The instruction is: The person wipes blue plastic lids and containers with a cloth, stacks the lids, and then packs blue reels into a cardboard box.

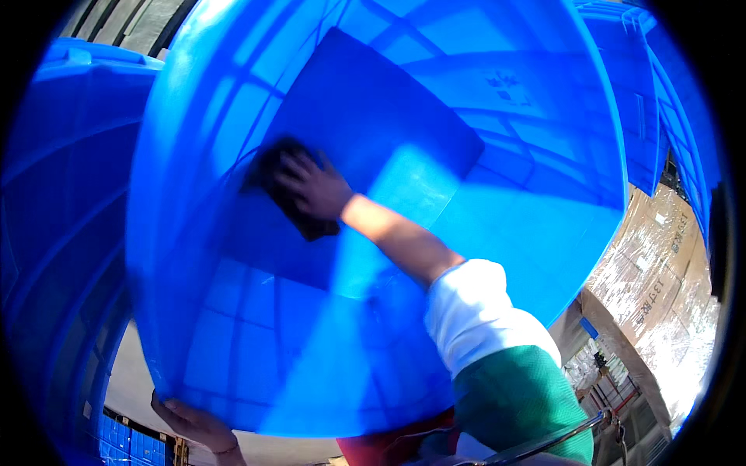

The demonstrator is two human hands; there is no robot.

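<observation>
Over on the left, a big ribbed blue plastic tub fills the flank, mostly in deep shade! Up top, grey slats peek into the corner. Swing right, and there are more blue plastic tubs, bright where the light gets through. Below them, brown cartons in clear stretch film, dark printing on their sides, and what a glare off that wrapping! Strong, sun-like light, hard shadows. Down low on the right, blurry white stacks sit in the distance; lower left, pale floor and, at the very edge, a gridded blue thing, too small to identify.
</observation>
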